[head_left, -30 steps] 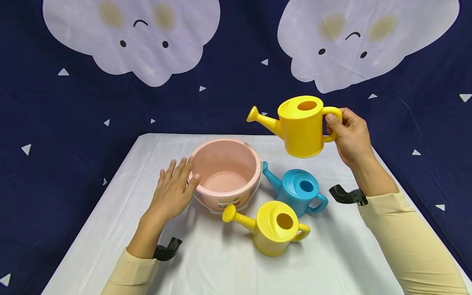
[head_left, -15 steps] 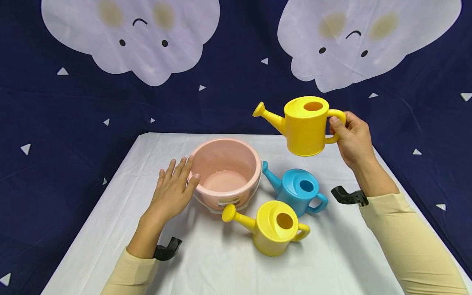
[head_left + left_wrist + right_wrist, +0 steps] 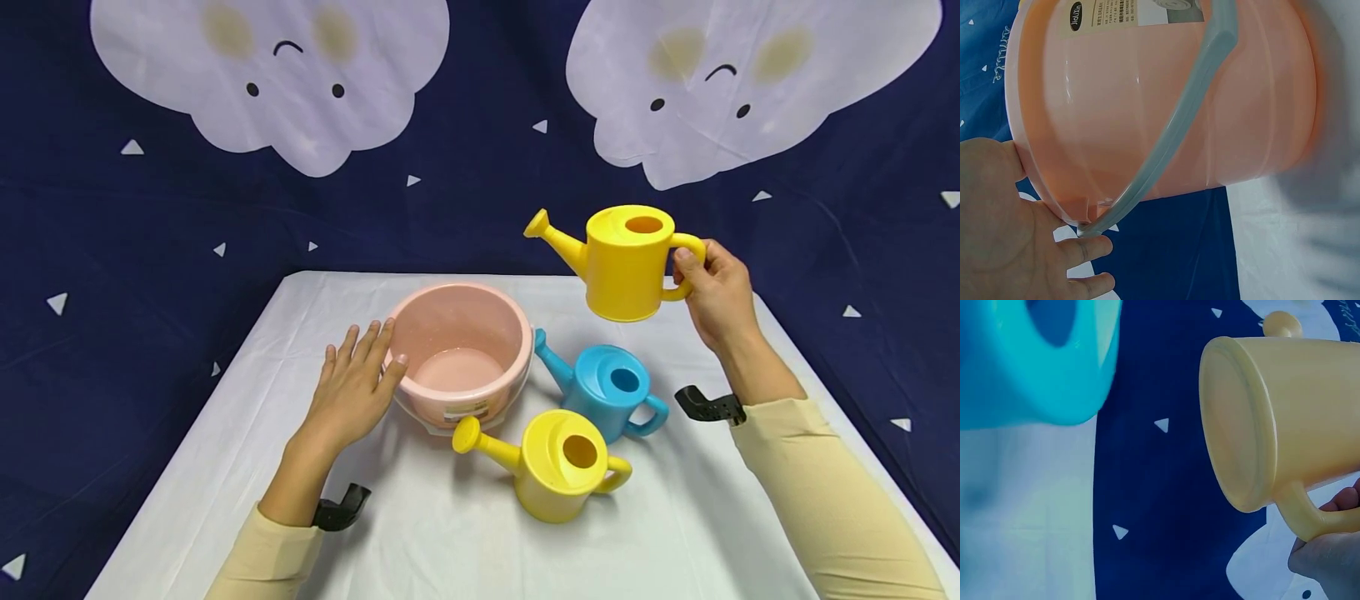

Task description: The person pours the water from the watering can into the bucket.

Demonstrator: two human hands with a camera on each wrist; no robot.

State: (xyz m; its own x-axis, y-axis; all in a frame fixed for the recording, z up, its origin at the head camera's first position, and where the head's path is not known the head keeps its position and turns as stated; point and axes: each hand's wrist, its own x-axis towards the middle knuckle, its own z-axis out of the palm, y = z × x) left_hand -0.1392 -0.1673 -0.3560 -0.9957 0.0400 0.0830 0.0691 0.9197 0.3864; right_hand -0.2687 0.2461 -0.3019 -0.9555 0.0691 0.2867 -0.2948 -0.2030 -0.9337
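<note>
In the head view my right hand (image 3: 720,292) grips the handle of a yellow watering can (image 3: 627,262), held up above the table with its spout toward the left. The right wrist view shows the underside of this yellow watering can (image 3: 1241,419), the thumb pressed at its handle. My left hand (image 3: 352,392) lies with straight fingers against the left rim of a pink bucket (image 3: 465,387). Seen from the left wrist, the fingers touch that rim by the end of the grey bail handle (image 3: 1179,134).
A blue watering can (image 3: 606,392) stands right of the bucket, below the raised one. In front of it stands a second yellow watering can (image 3: 555,492), its spout near the bucket's label. All stand on a white-covered table (image 3: 450,550) before a dark blue cloud-print backdrop (image 3: 480,225).
The raised yellow watering can has moved a little to the right and slightly down, its spout tipping up toward level. The left hand and the things on the table have stayed put.
</note>
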